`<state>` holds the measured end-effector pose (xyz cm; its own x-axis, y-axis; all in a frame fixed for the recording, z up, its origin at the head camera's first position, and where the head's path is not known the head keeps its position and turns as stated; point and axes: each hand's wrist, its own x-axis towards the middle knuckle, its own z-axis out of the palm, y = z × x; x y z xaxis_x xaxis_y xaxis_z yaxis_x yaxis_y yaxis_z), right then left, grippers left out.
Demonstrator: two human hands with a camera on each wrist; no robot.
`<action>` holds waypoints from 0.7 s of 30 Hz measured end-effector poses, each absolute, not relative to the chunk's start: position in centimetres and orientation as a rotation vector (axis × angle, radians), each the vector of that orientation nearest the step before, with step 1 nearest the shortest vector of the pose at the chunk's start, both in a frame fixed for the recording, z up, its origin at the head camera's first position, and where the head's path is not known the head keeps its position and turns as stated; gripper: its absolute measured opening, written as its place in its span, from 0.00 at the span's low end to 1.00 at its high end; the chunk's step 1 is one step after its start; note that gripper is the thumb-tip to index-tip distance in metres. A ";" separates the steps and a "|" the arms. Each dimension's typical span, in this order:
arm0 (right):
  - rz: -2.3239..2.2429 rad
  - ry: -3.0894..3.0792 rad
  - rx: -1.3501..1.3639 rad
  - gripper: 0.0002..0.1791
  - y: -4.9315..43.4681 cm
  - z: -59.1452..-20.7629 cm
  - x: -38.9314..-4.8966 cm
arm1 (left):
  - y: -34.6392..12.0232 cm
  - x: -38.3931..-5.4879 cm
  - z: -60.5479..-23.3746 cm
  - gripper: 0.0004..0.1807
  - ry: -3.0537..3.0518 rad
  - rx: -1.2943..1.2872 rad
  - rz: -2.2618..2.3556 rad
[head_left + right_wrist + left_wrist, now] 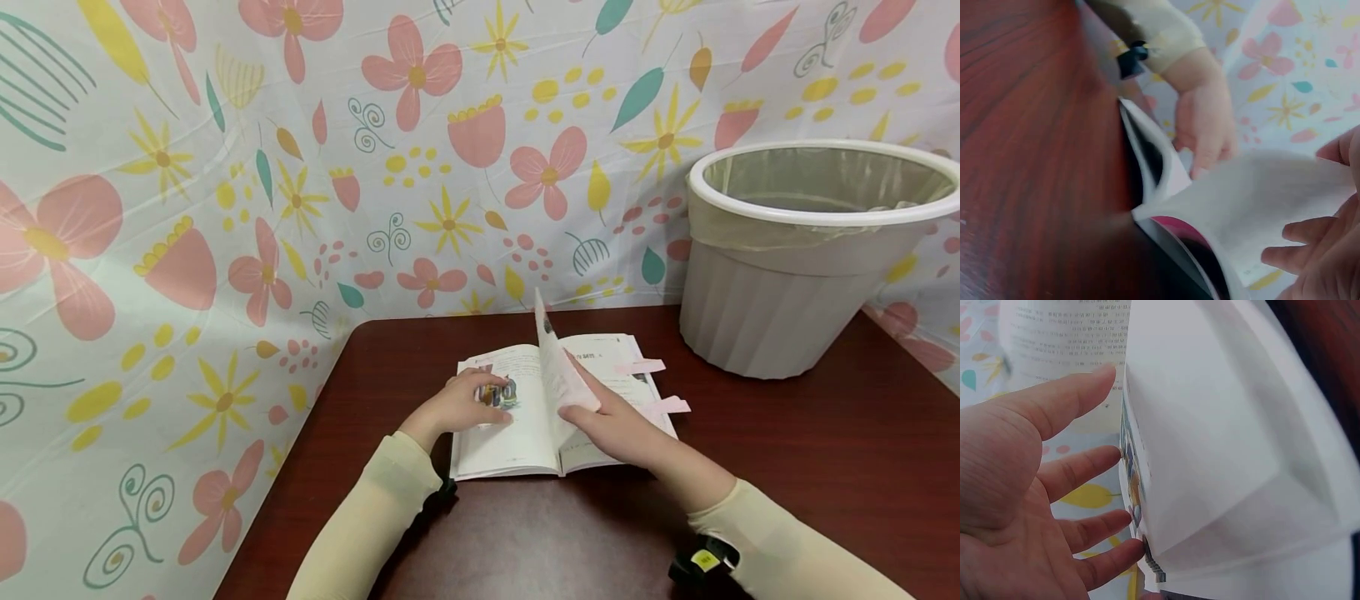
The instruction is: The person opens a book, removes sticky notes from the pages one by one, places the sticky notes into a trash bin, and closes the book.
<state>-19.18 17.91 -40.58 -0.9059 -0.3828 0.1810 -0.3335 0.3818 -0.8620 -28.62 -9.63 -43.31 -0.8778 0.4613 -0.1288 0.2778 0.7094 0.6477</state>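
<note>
An open book with printed text lies on the table, and a colour picture shows on its left page. One page stands raised above the spine. My right hand pinches this page by its outer edge, thumb on the near face and fingers mostly hidden behind it. Over the left page rests my left hand, fingers spread and loosely bent, the fingertips at the picture. In the left wrist view, fingertips of the left hand meet the page surface. Pink paper tabs stick out from the book's right side.
A grey trash bin with a white rim and a clear liner stands at the table's back right. The dark red wooden table meets a flower-patterned cloth at the back and left.
</note>
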 end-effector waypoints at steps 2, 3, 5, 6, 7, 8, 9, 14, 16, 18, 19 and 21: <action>-1.553 2.637 -0.664 0.40 17.4 -41.0 -19.0 | -9.6 -28.6 -43.2 0.34 2.637 0.590 0.933; -1.547 2.651 -0.670 0.37 17.2 -41.1 -18.9 | -9.6 -28.5 -43.2 0.34 2.641 0.592 0.931; -1.499 2.691 -0.674 0.32 16.7 -41.4 -18.7 | -9.6 -28.5 -43.2 0.34 2.645 0.594 0.927; -1.456 2.722 -0.675 0.30 16.5 -41.6 -18.6 | -9.7 -28.5 -43.1 0.34 2.647 0.595 0.926; -1.408 2.745 -0.677 0.27 16.3 -41.7 -18.6 | -9.7 -28.5 -43.1 0.34 2.650 0.593 0.927; -1.359 2.759 -0.688 0.25 16.1 -41.9 -18.5 | -9.7 -28.5 -43.1 0.34 2.653 0.589 0.925; -1.310 2.778 -0.697 0.24 15.9 -42.0 -18.5 | -9.8 -28.5 -43.0 0.34 2.653 0.586 0.930; -1.084 2.851 -0.726 0.33 15.4 -43.0 -18.3 | -10.0 -28.7 -43.0 0.35 2.659 0.598 0.932; -1.024 2.867 -0.725 0.38 15.3 -43.2 -18.2 | -10.2 -28.8 -43.0 0.35 2.666 0.616 0.918; -0.974 2.874 -0.722 0.40 15.3 -43.3 -18.2 | -10.3 -28.9 -43.1 0.35 2.664 0.643 0.918; -0.944 2.876 -0.715 0.41 15.2 -43.4 -18.2 | -10.4 -29.0 -43.1 0.35 2.657 0.658 0.928; -0.893 2.873 -0.708 0.43 15.2 -43.5 -18.2 | -10.6 -29.2 -43.1 0.34 2.641 0.689 0.941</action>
<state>-18.23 15.18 -43.52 -0.8939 -0.4401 0.0852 -0.4109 0.7285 -0.5482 -29.21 -10.64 -43.10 -0.8557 0.5117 -0.0772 0.3477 0.6791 0.6465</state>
